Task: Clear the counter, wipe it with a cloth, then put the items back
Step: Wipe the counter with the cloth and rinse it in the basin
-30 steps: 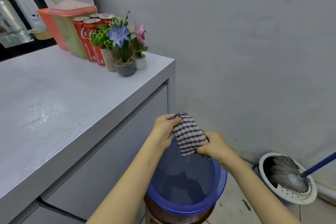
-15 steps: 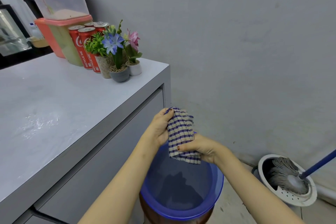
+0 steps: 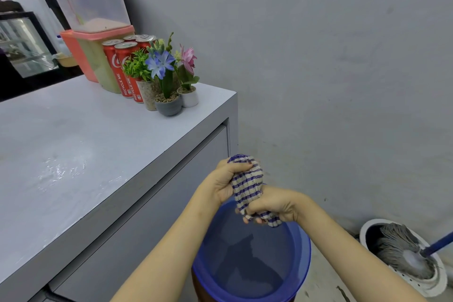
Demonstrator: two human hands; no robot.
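Observation:
A blue-and-white striped cloth (image 3: 247, 185) is bunched and twisted between both my hands above a blue basin (image 3: 302, 262) beside the counter. My left hand (image 3: 224, 182) grips its upper end, my right hand (image 3: 272, 206) squeezes its lower end. The grey counter (image 3: 81, 144) lies to the left, with wet streaks near its front. At its far corner stand red cola cans (image 3: 122, 68), three small flower pots (image 3: 169, 103) and a pink-lidded plastic container (image 3: 98, 54).
A mop (image 3: 402, 250) with a blue handle rests in a white spin bucket (image 3: 434, 284) on the floor at the right. A grey wall runs behind. A glass-fronted black cabinet (image 3: 22, 44) stands beyond the counter at the far left.
My hands have twisted the cloth tighter over the basin; the flat folded cloth is now bunched, with my right hand closed around its lower end.

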